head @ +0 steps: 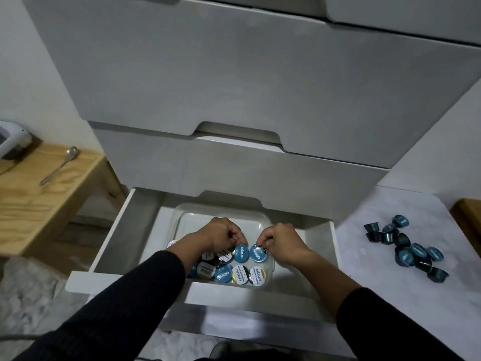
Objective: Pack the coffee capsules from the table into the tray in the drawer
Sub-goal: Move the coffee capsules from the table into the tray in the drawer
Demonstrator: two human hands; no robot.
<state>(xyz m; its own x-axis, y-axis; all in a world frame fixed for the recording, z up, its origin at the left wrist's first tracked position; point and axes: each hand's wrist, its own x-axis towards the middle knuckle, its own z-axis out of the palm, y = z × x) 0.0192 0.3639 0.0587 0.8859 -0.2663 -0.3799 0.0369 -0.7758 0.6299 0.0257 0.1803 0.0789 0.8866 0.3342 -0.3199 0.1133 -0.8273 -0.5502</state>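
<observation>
A clear plastic tray (221, 212) sits in the open white drawer (125, 230). Its near part holds several coffee capsules (239, 274) standing lid up, with blue, white and dark lids. My left hand (223, 234) pinches the rim of a blue-lidded capsule (241, 254) in the second row. Beside it, my right hand (279, 239) pinches another blue-lidded capsule (258, 253). Both capsules rest among the others in the tray. Several loose blue capsules (406, 250) lie in a heap on the white table (364, 256) at the right.
White drawer fronts (234, 87) rise behind the open drawer. A wooden side table (33, 194) at the left carries a metal spoon (59, 165) and a white appliance (13, 138). A wooden object (468, 217) sits at the right table edge.
</observation>
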